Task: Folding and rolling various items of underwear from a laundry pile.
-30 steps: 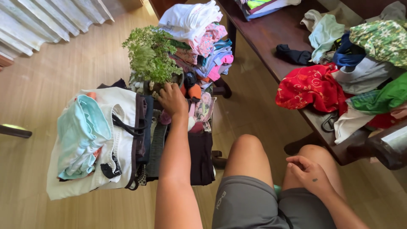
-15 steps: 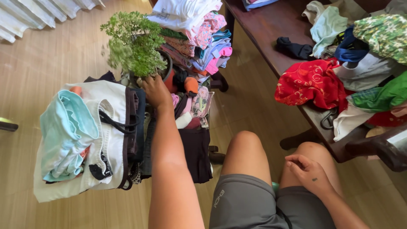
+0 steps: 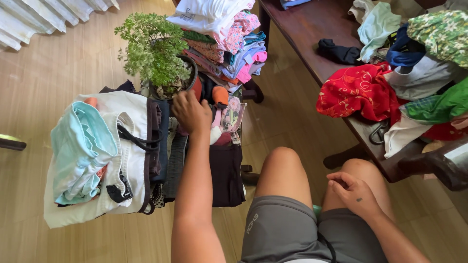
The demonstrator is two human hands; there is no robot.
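Fingers of left hand (image 3: pixel 191 113) curl on 1 potted plant (image 3: pixel 157 51); right hand (image 3: pixel 354 194) loosely curled on thigh, holding nothing.

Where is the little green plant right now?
In the head view, upper left, the potted plant sits between the stack of folded clothes and the white garment pile, with the left hand touching its pot.

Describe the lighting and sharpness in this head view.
Head view: bright daylight washes the wooden floor near the curtain at upper left; the potted plant and left hand look sharp; the right hand rests on the knee, evenly lit; edges curve slightly.
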